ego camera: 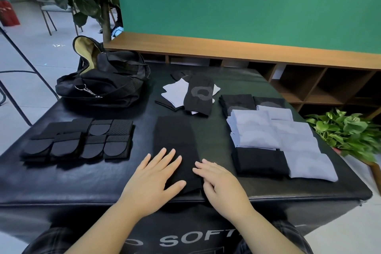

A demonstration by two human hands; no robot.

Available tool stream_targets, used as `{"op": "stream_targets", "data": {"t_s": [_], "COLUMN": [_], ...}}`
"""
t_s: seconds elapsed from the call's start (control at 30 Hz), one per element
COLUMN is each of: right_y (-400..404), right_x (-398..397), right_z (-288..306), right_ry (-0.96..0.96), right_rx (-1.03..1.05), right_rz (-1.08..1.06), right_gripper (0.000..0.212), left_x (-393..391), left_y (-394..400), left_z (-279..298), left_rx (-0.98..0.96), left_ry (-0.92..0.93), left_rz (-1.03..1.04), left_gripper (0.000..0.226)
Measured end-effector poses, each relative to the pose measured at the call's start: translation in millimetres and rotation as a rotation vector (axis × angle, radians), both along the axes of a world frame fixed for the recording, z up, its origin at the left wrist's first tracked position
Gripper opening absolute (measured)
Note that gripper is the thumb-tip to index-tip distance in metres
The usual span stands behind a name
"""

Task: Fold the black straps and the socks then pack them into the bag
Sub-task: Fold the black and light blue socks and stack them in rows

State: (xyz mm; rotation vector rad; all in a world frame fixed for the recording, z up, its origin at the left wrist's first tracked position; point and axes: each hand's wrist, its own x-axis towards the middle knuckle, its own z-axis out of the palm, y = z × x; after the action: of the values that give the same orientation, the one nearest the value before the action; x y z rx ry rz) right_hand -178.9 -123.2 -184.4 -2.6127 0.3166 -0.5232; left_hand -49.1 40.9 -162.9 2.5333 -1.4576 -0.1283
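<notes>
Currently both hands are lying flat on a black sock (175, 138) at the table's (61, 181) near edge.
Left hand (153, 177) is pressing it with fingers spread straight; right hand (218, 181) is touching its right edge, fingers loosely extended, gripping nothing. Folded straps (80, 140) are sitting left, folded socks (274, 138) right, unfolded socks (189, 95) behind, open bag (107, 80) far left.

Matt black knit sock (177, 150) lies on glossy leather-like padded table (103, 183); wooden shelf (226, 47) behind.
</notes>
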Motion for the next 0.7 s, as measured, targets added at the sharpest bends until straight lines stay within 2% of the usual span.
{"op": "stream_targets", "data": {"t_s": [0.2,0.27,0.4,0.53,0.7], "right_y": [-1,-2,-4,-2,5], "right_x": [-5,-6,-2,1,12], "right_z": [7,6,9,16,25], "right_ry": [0.066,0.069,0.001,0.049,0.124], "right_rx": [0.040,0.048,0.119,0.160,0.163], "right_rz": [0.050,0.071,0.010,-0.047,-0.216], "right_gripper": [0.042,0.039,0.021,0.020,0.017], "left_x": [-1,-2,6,3,-2], "left_y": [20,22,26,27,21], "left_z": [-5,-4,-10,-6,2], "left_rx": [0.089,0.109,-0.115,-0.363,-0.512], "left_ry": [-0.012,0.017,0.128,0.352,0.454], "left_rz": [-0.062,-0.059,-0.075,0.080,0.319], "left_gripper": [0.072,0.072,0.089,0.053,0.056]}}
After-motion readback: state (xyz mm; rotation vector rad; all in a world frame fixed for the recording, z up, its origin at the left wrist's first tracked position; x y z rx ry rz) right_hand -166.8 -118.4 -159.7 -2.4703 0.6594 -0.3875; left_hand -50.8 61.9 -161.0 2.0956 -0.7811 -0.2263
